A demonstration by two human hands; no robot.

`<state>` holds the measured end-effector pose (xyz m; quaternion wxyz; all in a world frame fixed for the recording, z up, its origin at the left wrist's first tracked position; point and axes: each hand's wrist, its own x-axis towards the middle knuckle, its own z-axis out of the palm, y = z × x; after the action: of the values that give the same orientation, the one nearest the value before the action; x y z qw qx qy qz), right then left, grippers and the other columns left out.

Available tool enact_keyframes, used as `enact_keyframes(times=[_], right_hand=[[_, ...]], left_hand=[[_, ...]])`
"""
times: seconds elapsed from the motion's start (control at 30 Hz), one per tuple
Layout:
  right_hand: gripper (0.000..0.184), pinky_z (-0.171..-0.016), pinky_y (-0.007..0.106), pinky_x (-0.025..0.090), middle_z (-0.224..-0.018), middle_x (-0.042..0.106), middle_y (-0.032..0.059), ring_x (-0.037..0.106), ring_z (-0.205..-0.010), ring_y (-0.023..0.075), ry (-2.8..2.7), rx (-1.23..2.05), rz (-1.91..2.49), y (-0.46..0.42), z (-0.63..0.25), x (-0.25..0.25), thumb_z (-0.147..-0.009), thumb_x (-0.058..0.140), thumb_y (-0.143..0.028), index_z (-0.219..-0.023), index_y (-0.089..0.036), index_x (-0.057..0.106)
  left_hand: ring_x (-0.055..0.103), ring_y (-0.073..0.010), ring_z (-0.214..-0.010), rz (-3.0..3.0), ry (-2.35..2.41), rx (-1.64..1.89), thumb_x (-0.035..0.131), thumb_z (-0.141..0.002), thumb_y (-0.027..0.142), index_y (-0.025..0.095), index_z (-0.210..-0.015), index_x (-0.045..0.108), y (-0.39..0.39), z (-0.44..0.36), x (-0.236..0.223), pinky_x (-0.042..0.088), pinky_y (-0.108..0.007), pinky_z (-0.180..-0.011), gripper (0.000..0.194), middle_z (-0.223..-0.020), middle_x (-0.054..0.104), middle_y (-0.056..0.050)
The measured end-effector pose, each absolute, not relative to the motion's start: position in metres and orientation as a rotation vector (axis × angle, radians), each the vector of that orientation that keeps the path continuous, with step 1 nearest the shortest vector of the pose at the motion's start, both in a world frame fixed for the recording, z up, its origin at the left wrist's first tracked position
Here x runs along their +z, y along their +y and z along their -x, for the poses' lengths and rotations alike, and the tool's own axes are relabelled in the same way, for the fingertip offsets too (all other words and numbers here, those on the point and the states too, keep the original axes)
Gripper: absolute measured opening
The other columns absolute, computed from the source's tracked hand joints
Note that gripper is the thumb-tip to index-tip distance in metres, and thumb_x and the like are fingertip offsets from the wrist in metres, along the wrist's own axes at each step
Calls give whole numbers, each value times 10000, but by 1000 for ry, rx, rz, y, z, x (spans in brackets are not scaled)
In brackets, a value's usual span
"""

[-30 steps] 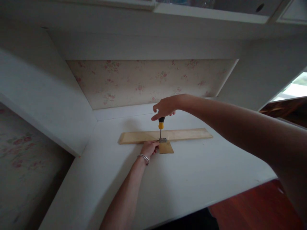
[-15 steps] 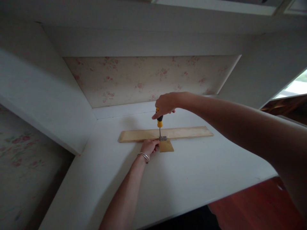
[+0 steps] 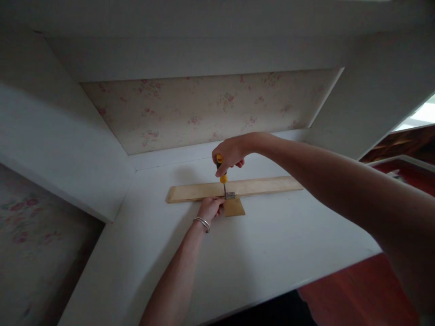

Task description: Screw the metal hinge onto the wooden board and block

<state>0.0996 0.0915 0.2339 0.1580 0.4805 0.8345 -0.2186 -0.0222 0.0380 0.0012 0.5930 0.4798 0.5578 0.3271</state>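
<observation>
My right hand [image 3: 231,154] is wrapped round the yellow and black handle of a screwdriver [image 3: 223,178]. Its shaft points down, slightly tilted, with the tip at the left part of a small metal hinge [image 3: 230,195]. The hinge lies where a long pale wooden board [image 3: 193,192] meets a small light-brown wooden piece [image 3: 234,207]. My left hand [image 3: 210,208], with silver bangles at the wrist, rests at the long board's near edge. Its fingers are pinched together beside the hinge and the small piece; what lies between them is hidden.
The boards lie on a white surface [image 3: 282,235] inside a recess. White side panels [image 3: 68,117] and floral wallpaper [image 3: 190,108] enclose it at left and back. A reddish floor [image 3: 360,290] shows beyond the near right edge, and a bright window [image 3: 419,115] at far right.
The view has shifted slightly. The screwdriver handle leans a little more to the left, and my right hand's grip has turned somewhat. My left hand stays beside the hinge.
</observation>
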Motion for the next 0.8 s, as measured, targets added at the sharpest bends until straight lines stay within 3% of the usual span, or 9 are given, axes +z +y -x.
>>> enact_keyframes(times=[0.13, 0.33, 0.47, 0.57, 0.67, 0.8], right_hand=[[532, -527, 263, 414, -579, 533, -16, 492, -502, 111, 2437, -748, -1253, 91, -111, 218, -578, 711, -587, -854, -136, 655], [626, -601, 312, 408, -738, 633, 103, 584, -689, 223, 2679, -260, -1601, 96, -123, 184, -562, 631, -717, -802, -140, 672], [557, -682, 284, 419, -958, 665, 85, 597, -825, 206, 2957, -598, -1415, 93, -133, 169, -642, 666, -562, -1036, -171, 619], [410, -656, 244, 409, -933, 672, 45, 595, -789, 160, 3049, -871, -1201, 90, -138, 162, -714, 637, -460, -1001, -168, 612], [422, -558, 237, 358, -757, 655, 28, 571, -658, 148, 3066, -669, -1444, 89, -138, 156, -695, 635, -565, -813, -161, 604], [569, -506, 243, 304, -714, 647, 23, 555, -600, 150, 3031, -357, -1848, 83, -135, 145, -631, 609, -717, -824, -183, 569]], left_hand=[[398, -62, -374, -1147, 1306, 748, 593, -741, 354, 141, -664, 588, 40, 19, -3, 218, -197, -359, 226, -485, 482, 42], [340, -65, -328, -1206, 1360, 724, 561, -747, 370, 158, -622, 558, 42, 14, -7, 175, -201, -347, 247, -386, 401, 60], [300, -67, -303, -1201, 1376, 711, 546, -737, 361, 169, -583, 529, 42, 9, -3, 140, -212, -332, 247, -361, 379, 61], [291, -69, -303, -1190, 1375, 710, 544, -727, 375, 174, -583, 522, 42, 7, 0, 129, -215, -328, 248, -363, 363, 67], [299, -70, -305, -1157, 1407, 716, 555, -704, 387, 173, -602, 535, 42, 6, 2, 124, -213, -325, 238, -380, 369, 68], [297, -68, -304, -1107, 1431, 726, 564, -680, 379, 172, -603, 537, 42, 5, 6, 118, -212, -319, 223, -393, 385, 63]])
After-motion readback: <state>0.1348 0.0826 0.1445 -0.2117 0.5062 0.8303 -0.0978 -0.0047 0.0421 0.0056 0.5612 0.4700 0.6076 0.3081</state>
